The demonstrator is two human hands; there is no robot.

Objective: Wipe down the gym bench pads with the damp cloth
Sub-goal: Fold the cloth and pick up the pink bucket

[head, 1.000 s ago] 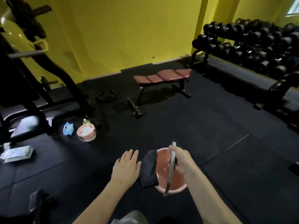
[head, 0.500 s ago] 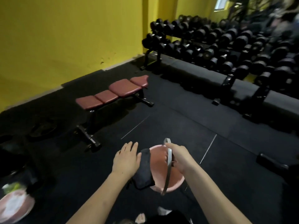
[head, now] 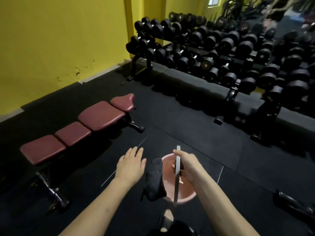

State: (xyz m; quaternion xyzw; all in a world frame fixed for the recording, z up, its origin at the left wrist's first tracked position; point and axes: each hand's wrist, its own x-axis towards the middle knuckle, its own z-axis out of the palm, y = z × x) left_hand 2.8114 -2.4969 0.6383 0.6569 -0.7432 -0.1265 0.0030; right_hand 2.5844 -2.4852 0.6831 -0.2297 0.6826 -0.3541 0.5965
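With the bucket (head: 177,186) carried by its handle (head: 177,174) in the clenched right hand (head: 188,165), the cloth (head: 155,180) draped over its rim beside the flat, empty left hand (head: 131,165), it is best set down level (water inside) near the bench (head: 80,130).

One head-worn view, forward and down

We look from head height over both forearms; the pink bucket (head: 172,181) sits close below us, the maroon bench (head: 76,133) near on the left, and the dumbbell rack (head: 213,53) farther off to our right.
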